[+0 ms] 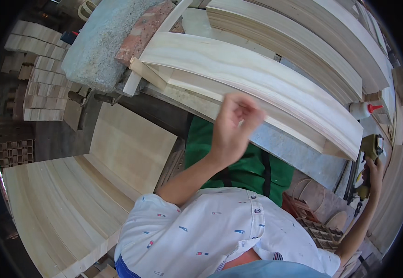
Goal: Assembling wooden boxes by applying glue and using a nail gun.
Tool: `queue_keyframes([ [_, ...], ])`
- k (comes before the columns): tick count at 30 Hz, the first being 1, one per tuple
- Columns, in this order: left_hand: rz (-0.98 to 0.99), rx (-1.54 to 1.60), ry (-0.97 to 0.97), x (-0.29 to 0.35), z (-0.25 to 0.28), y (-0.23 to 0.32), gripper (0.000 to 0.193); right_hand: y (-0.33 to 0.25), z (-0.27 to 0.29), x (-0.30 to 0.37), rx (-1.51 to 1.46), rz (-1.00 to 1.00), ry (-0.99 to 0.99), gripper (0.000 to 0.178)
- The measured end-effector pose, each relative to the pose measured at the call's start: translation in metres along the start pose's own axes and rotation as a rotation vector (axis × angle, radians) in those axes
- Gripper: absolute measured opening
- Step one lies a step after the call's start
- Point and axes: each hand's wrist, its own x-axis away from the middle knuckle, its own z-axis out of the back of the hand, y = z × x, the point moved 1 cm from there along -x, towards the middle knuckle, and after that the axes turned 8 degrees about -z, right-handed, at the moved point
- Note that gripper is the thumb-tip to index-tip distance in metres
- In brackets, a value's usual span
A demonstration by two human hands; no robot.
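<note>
My left hand (234, 123) is raised in front of a long, shallow wooden box frame (257, 85) on the bench. Its fingers are curled in toward the thumb and slightly blurred, so anything small between them is hidden. Out to the right, my right hand (375, 173) is wrapped round an olive-green nail gun (373, 147), beyond the frame's right end. The frame has a pale long side board and short end pieces, and its open side faces me.
A concrete block (101, 44) and a red brick-like stone (143, 32) stand by the frame's left end. Stacked boards (285, 44) lie behind it, with a white glue bottle (361, 110) at right. A large board stack (67, 199) fills the lower left.
</note>
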Motion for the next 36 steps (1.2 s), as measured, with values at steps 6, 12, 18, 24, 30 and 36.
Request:
queue_keyframes([
  [6,0.116,0.297,0.31,-0.02,0.007,-0.025,0.027,0.0,-0.022,0.013,-0.031,-0.022,0.019,0.021],
  [12,0.085,0.336,0.405,-0.035,-0.003,-0.019,0.036,-0.003,-0.025,0.015,-0.042,-0.012,0.05,0.023],
  [18,0.008,0.27,0.31,-0.038,-0.015,-0.016,0.018,0.002,-0.02,0.012,0.098,0.016,0.056,0.029],
  [24,0.025,0.309,-0.081,-0.129,-0.003,0.042,0.025,0.002,-0.022,0.016,0.005,0.125,0.041,0.027],
  [30,0.042,-0.22,-0.434,-0.257,-0.021,0.114,0.036,-0.007,-0.016,0.028,-0.218,0.64,-0.19,0.026],
  [36,-0.024,-0.506,-0.706,-0.251,-0.102,0.079,0.038,-0.02,-0.01,0.038,0.039,0.014,0.013,0.023],
])
